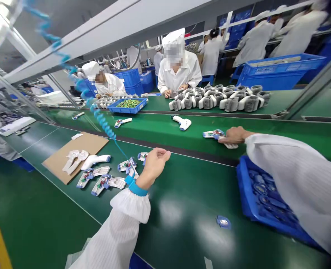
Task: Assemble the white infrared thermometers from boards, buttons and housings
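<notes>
My right hand [234, 135] reaches out over the green conveyor belt [182, 130] and is closed on an open white thermometer half [214, 134] with its coloured circuit parts showing. My left hand [155, 160] hovers above the green work mat [168, 209], fingers loosely curled with nothing visible in them. It wears a blue wrist strap [136, 188] on a coiled blue cord [100, 119]. Just left of that hand lie several open thermometer halves [109, 182] and one closed white thermometer [96, 160].
A cardboard sheet [70, 157] with white shells lies at left. A blue bin [262, 200] of small round parts sits under my right sleeve; one round part [223, 222] lies loose. More thermometers [182, 122] ride the belt. Other workers in white stand across, by grey cuffs [224, 99] and a blue tray [128, 105].
</notes>
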Motion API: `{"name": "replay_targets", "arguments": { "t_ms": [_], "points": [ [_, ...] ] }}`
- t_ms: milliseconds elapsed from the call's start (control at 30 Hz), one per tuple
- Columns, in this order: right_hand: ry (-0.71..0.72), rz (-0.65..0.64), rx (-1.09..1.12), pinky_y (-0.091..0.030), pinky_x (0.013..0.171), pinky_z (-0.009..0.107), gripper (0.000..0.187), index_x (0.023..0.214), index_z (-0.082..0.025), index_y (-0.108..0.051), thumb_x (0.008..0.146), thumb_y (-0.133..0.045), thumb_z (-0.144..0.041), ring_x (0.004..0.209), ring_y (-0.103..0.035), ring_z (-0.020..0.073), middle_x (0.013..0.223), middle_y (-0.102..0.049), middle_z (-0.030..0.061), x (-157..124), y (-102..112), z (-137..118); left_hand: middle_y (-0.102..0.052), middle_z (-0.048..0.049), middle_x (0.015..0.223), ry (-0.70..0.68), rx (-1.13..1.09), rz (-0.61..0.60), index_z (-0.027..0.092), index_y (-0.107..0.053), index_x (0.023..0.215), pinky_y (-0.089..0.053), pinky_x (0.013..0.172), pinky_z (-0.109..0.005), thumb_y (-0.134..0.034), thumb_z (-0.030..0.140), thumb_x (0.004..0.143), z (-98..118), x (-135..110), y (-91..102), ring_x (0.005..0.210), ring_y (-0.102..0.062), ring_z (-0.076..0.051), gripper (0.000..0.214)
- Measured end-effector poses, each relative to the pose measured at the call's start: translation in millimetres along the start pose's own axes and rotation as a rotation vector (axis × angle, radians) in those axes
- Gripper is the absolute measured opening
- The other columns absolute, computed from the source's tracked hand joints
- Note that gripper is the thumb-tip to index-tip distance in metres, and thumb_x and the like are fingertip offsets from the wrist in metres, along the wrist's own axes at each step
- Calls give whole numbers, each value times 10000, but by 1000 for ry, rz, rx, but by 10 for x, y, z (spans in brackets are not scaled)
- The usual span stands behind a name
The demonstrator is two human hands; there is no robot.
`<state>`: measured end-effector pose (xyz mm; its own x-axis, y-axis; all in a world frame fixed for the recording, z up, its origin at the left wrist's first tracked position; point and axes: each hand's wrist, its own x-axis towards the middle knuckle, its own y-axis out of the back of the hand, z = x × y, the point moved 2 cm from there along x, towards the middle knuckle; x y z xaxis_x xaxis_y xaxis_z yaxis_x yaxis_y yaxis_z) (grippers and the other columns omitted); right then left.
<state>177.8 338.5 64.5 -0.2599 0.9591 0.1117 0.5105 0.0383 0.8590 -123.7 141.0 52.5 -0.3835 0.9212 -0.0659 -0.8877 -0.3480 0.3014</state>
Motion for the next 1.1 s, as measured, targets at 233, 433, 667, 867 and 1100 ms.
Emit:
{"name": "replay_targets", "arguments": {
  "t_ms": [233,433,667,867,1100],
  "points": [
    [114,-209,27,-401,579,253,222,1038,-202,-586,962,-605,-410,597,-569,130,739,-663,-18,-1326,269,-624,-644,-157,1349,-271,17,-121,161,-618,1228,-463,1035,-388,-881,384,766,378,-500,-359,1243,-604,-290,577],
    [90,-116,342,-522,805,298,376,1239,-313,-650,975,-587,-574,999,-676,202,1182,-718,15,-2725,167,-734,-712,-3,867,-311,78,-532,196,-664,922,-428,683,-261,-832,393,840,347,-1234,-621,754,-611,-157,271],
    [178,219,58,-402,806,403,335,865,-275,-703,1058,-477,-431,836,-627,213,919,-732,9,-3373,44,-879,-676,-8,894,-435,350,-662,215,-615,931,-390,716,-302,-732,422,933,117,-1784,-790,796,-588,-186,237],
    [-237,210,-70,-414,645,428,390,827,-279,-653,977,-462,-584,760,-654,304,820,-714,74,-3789,113,-216,-686,-69,925,-39,-23,-758,183,-607,1052,-472,719,-308,-637,481,942,-109,-1819,-898,808,-630,-195,319],
    [-467,211,-77,-436,622,446,320,995,-317,-635,924,-522,-608,649,-617,290,841,-672,78,-4130,239,608,-669,-63,758,320,-335,-855,126,-648,957,-410,540,-252,-811,637,746,-249,-1731,-1017,591,-598,-153,576]
  ]
}}
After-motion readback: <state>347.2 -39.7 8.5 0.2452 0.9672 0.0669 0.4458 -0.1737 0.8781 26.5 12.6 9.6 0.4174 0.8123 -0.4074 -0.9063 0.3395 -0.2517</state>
